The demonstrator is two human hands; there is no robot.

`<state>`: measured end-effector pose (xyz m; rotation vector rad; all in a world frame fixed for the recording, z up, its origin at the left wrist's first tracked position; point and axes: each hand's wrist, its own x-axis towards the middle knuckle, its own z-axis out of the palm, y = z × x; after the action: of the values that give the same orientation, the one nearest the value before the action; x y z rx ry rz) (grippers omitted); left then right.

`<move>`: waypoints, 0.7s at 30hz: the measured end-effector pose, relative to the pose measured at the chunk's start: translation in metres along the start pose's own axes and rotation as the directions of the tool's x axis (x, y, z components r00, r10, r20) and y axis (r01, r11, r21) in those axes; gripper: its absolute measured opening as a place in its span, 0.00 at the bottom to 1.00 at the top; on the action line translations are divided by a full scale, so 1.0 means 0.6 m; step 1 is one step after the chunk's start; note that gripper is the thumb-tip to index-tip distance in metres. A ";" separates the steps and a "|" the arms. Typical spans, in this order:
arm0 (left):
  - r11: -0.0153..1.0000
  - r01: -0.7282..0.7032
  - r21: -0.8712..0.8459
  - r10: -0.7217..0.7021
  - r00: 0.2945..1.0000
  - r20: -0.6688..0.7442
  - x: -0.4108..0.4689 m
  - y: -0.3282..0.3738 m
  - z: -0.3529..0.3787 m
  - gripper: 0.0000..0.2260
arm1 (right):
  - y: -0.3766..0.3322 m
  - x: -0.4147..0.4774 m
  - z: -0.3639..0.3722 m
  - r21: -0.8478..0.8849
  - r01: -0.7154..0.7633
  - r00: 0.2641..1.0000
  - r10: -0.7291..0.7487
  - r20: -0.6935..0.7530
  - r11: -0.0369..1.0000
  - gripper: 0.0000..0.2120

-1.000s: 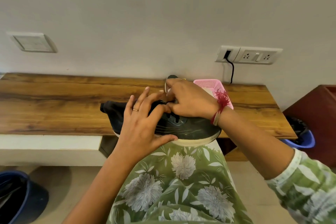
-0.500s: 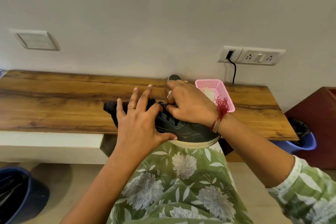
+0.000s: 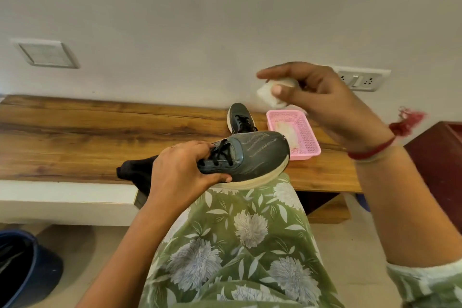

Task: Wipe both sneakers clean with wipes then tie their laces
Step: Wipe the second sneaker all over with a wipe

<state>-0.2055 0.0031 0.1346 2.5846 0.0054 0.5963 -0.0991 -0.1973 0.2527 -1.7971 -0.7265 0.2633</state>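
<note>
Left hand [image 3: 180,170] grips dark sneaker [image 3: 252,157] over lap, toe right. Right hand [image 3: 322,102] raised, fingers pinching white wipe [image 3: 266,95] above pink basket [image 3: 306,137]. Second sneaker [image 3: 240,117] on counter [image 3: 75,137] behind.

The wooden bench [image 3: 75,137] carries a dark sneaker [image 3: 240,117] just beside a pink basket [image 3: 302,156].

Single wide-angle view, worn on the person's head. It faces forward and down across the lap [image 3: 237,232] to the worktop [image 3: 75,137] and wall [image 3: 225,7]. The left hand [image 3: 180,170] and right hand [image 3: 325,105] lie close to the lens.
</note>
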 end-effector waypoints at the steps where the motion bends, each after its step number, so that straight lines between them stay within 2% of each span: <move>1: 1.000 -0.015 0.025 0.015 1.000 -0.004 -0.001 -0.002 0.000 0.23 | 0.005 -0.012 -0.007 0.088 -0.001 1.000 0.004 -0.025 0.996 0.14; 3: 0.998 -0.029 0.060 0.029 1.000 0.002 -0.004 -0.005 0.004 0.20 | 0.033 -0.034 -0.001 0.041 -0.016 0.993 0.021 -0.120 0.999 0.19; 5: 0.998 -0.038 0.058 0.037 0.999 0.016 -0.005 -0.005 0.008 0.19 | 0.066 -0.057 0.019 -0.145 -0.032 0.971 -0.003 -0.238 0.989 0.21; 8: 0.998 -0.034 0.044 0.033 0.999 0.016 -0.007 -0.004 0.011 0.17 | 0.096 -0.088 0.054 -0.427 -0.021 0.938 -0.131 -0.322 0.904 0.14; 10: 0.999 -0.026 0.043 0.025 1.000 0.018 -0.009 0.002 0.012 0.17 | 0.103 -0.105 0.082 -0.521 0.000 0.926 -0.198 -0.323 0.853 0.11; 13: 0.999 0.019 0.031 -0.018 0.999 -0.028 -0.009 0.013 0.013 0.18 | 0.109 -0.122 0.122 -0.626 0.068 0.931 -0.275 -0.240 0.777 0.10; 16: 0.998 0.059 0.009 -0.059 0.998 -0.034 -0.005 0.019 0.012 0.26 | 0.115 -0.123 0.131 -0.768 0.117 0.907 -0.383 -0.176 0.629 0.11; 18: 0.997 0.082 -0.015 -0.082 0.997 -0.017 -0.007 0.026 0.013 0.31 | 0.113 -0.113 0.119 -0.819 0.100 0.875 -0.442 -0.198 0.565 0.11; 21: 0.993 0.104 -0.050 -0.106 0.994 -0.041 -0.012 0.037 0.012 0.30 | 0.108 -0.103 0.094 -0.832 0.024 0.851 -0.448 -0.275 0.555 0.10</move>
<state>-0.2112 -0.0206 0.1361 2.5073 0.1389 0.6067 -0.1542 -0.2016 0.1625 -2.4428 -0.7928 -0.8329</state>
